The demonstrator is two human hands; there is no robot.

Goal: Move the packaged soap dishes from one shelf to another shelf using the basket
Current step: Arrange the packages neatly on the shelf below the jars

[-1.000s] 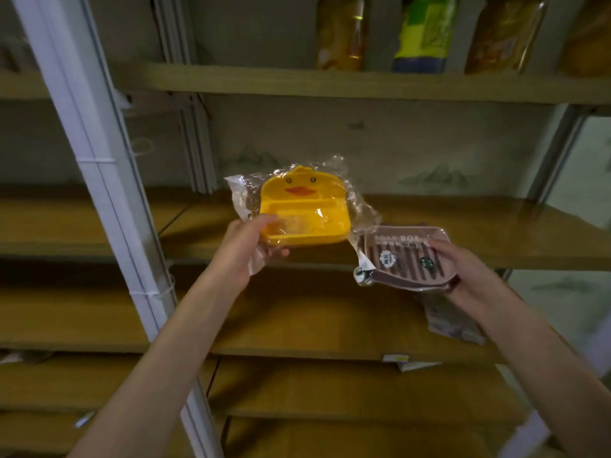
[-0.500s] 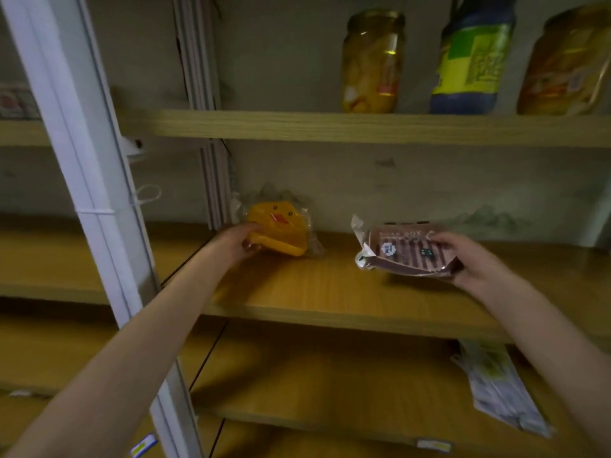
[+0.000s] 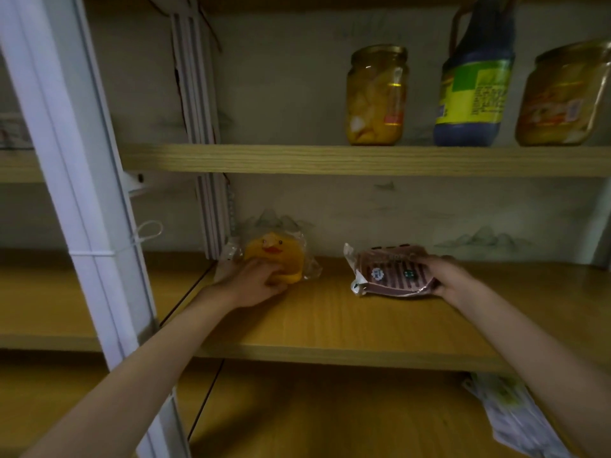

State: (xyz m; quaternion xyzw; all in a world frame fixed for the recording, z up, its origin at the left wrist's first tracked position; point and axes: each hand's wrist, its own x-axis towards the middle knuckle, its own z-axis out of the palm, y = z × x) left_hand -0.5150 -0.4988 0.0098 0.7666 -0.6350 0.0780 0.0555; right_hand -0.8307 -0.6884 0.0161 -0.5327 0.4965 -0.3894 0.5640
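Head view gives me little legible writing: the brown soap dish [image 3: 393,276] carries a round white sticker and a small dark green one on its clear wrap, and the print along its top edge is too blurred for me to read. The labels on the two jars [image 3: 377,95] and the dark blue bottle [image 3: 472,84] on the upper shelf [image 3: 297,158] are equally unreadable from here. The yellow duck soap dish [image 3: 276,259], with an orange beak and two dot eyes, sits in crinkled clear plastic at the back left of the middle shelf [image 3: 330,328], close to the wall. My left hand [image 3: 256,282] is curled over its front edge, gripping it. My right hand [image 3: 446,276] grips the right end of the brown slatted dish, its lower edge at the shelf surface; I cannot tell whether it touches. A printed plastic bag [image 3: 509,414] lies on the shelf below.
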